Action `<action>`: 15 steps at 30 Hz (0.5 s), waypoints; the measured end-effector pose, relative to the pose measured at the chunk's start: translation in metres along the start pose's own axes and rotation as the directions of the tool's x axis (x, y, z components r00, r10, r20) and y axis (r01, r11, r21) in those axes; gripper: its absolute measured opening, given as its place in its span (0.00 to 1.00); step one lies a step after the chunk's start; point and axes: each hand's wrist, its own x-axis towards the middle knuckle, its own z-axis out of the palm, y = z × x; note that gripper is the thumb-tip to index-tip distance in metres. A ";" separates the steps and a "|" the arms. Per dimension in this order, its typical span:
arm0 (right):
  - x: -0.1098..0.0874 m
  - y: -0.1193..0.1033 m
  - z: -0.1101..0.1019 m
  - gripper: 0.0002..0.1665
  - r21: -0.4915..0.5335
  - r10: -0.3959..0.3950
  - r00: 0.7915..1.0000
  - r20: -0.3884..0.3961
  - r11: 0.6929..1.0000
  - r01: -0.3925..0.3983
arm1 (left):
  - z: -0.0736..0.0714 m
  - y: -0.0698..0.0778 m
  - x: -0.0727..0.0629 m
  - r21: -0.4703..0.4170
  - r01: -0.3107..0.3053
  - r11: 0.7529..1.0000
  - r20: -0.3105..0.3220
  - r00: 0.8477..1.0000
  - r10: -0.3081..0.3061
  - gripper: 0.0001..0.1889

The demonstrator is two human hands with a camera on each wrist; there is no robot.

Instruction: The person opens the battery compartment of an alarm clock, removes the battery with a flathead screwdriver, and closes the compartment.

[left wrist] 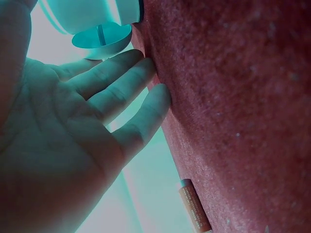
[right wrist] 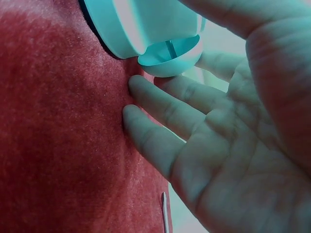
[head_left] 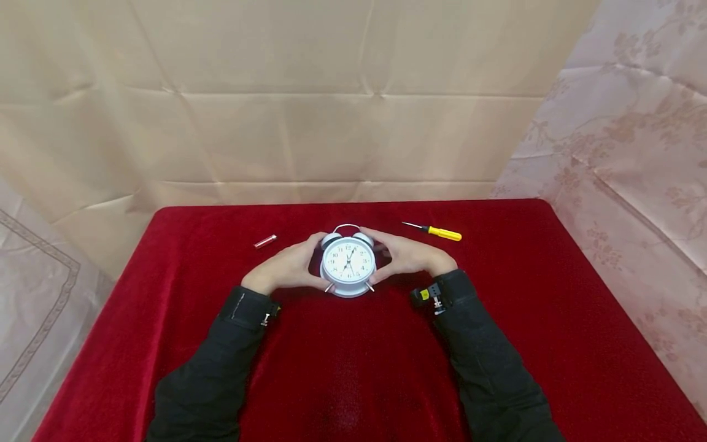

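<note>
A white twin-bell alarm clock [head_left: 348, 261] lies on the red cloth, its dial facing up and its handle towards the far edge. My left hand [head_left: 289, 264] grips its left side, thumb by one foot and fingers up at the bell. From the other side my right hand [head_left: 411, 253] holds it the same way, thumb near the right foot. Each wrist view shows a bell, the left bell [left wrist: 109, 46] and the right bell [right wrist: 177, 65], close to the fingers, with the lower fingers spread near the cloth. The clock's back is hidden.
A small battery [head_left: 266, 241] lies on the cloth left of the clock, beyond my left hand. To the right, past my right hand, is a screwdriver [head_left: 444, 234] with a yellow handle. The red-covered table [head_left: 348, 368] ends at a beige curtain [head_left: 331, 141].
</note>
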 end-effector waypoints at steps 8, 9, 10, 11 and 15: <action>0.001 0.000 0.000 0.68 -0.007 0.023 1.000 -0.002 1.000 -0.023 | 0.001 -0.002 0.000 0.009 0.012 1.000 -0.002 1.000 -0.012 0.57; 0.001 0.000 0.000 0.68 -0.007 0.027 1.000 -0.002 1.000 -0.027 | 0.001 -0.002 0.001 0.006 0.012 1.000 -0.002 1.000 -0.012 0.57; 0.001 0.000 0.000 0.68 -0.006 0.029 1.000 -0.002 1.000 -0.029 | 0.001 -0.003 0.001 0.003 0.012 1.000 -0.002 1.000 -0.012 0.57; 0.001 0.000 0.000 0.67 -0.006 0.031 1.000 -0.002 0.999 -0.031 | 0.001 -0.003 0.001 0.000 0.011 1.000 -0.002 1.000 -0.011 0.57; -0.002 -0.006 0.000 0.66 0.012 0.026 1.000 0.001 1.000 -0.026 | 0.000 -0.003 0.001 -0.003 0.008 1.000 0.002 1.000 -0.008 0.58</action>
